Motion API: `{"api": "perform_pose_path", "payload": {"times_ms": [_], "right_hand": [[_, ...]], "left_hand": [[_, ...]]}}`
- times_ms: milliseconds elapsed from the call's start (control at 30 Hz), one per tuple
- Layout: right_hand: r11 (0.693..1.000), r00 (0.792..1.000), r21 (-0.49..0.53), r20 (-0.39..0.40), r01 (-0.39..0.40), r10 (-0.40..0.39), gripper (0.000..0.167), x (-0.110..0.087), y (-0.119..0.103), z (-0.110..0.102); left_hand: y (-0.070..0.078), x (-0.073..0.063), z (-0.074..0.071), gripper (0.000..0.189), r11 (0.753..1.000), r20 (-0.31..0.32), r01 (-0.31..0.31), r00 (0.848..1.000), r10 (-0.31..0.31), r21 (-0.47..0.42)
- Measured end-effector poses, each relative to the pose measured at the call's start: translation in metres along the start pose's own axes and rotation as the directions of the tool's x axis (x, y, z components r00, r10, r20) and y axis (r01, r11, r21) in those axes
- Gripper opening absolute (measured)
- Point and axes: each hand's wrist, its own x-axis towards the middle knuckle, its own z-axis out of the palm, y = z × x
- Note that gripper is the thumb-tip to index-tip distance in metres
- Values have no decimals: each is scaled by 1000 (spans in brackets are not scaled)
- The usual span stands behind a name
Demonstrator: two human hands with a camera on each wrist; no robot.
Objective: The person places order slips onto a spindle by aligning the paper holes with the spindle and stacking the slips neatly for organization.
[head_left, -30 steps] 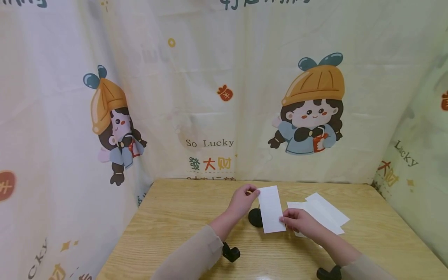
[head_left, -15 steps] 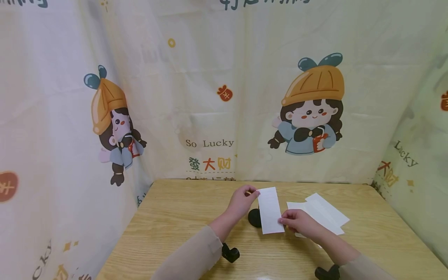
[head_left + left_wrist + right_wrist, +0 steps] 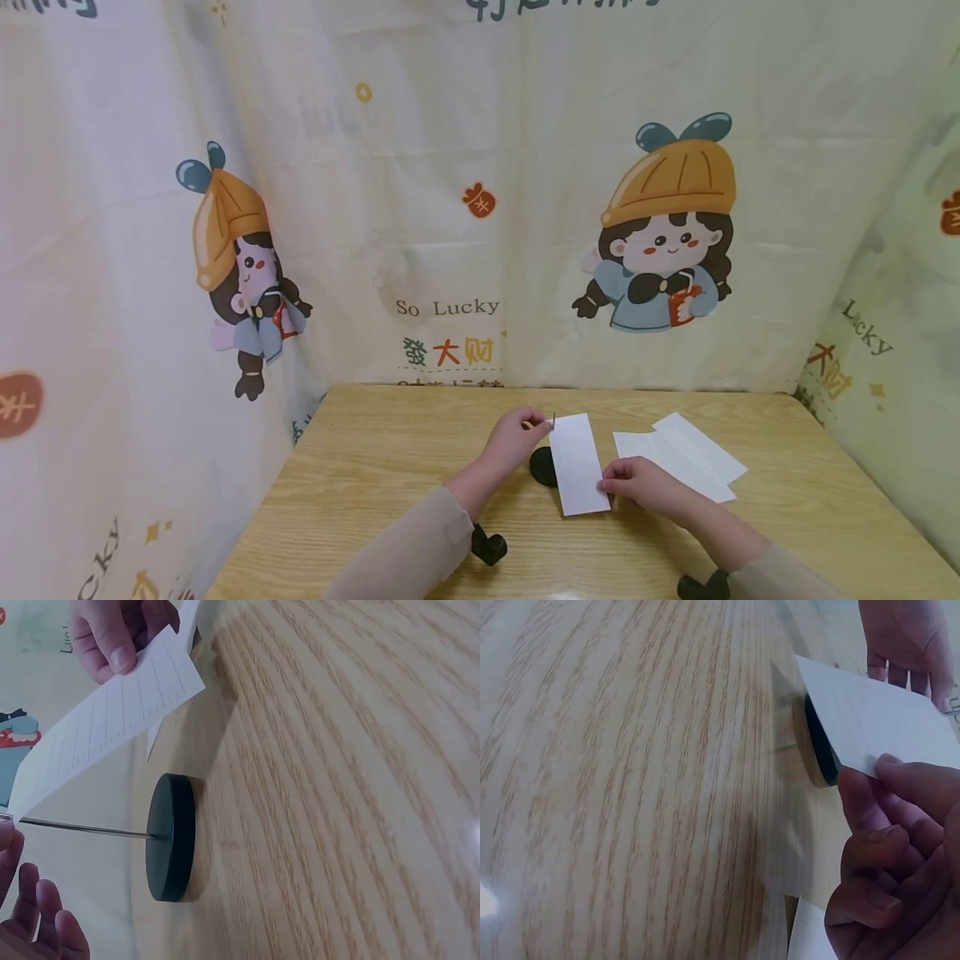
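A narrow slip of paper (image 3: 580, 468), lined on its underside in the left wrist view, is held slanting between both hands. At its upper left corner my left hand (image 3: 516, 440) pinches the paper. My right hand (image 3: 643, 483) pinches the lower right edge between thumb and forefinger. Partly behind the slip stands a bill spike with a round black base (image 3: 542, 467). Its thin metal rod (image 3: 90, 827) runs up to the corner at my left fingers, and in the head view a thin tip shows over the paper there.
More white paper slips (image 3: 678, 457) lie overlapping on the wooden table (image 3: 405, 433), right of my right hand. A printed curtain (image 3: 450, 250) hangs behind the table and at both sides. Black wrist cameras (image 3: 489, 546) sit at both wrists.
Both hands and the paper slip have moved down towards the black base. A thin tip now shows at the paper's upper left corner. The loose slips have stayed put.
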Motion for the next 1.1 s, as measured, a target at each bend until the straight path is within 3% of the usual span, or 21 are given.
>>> {"api": "perform_pose_path", "payload": {"times_ms": [233,467,900,1100], "right_hand": [[991,999,-132,15,31,-29,18,-1,0,4],[960,999,-276,-10,41,-45,20,-4,-2,9],[922,999,-387,-46,-26,9,24,-7,-6,20],[913,997,-403,-61,-59,38,27,-9,-8,23]], "left_hand": [[-7,2,0,12,998,20,-24,1000,23,59],[-11,1,1,13,992,47,-18,999,12,123],[-23,2,7,15,975,120,65,989,-92,211],[-25,2,9,17,961,141,65,984,-106,267]]}}
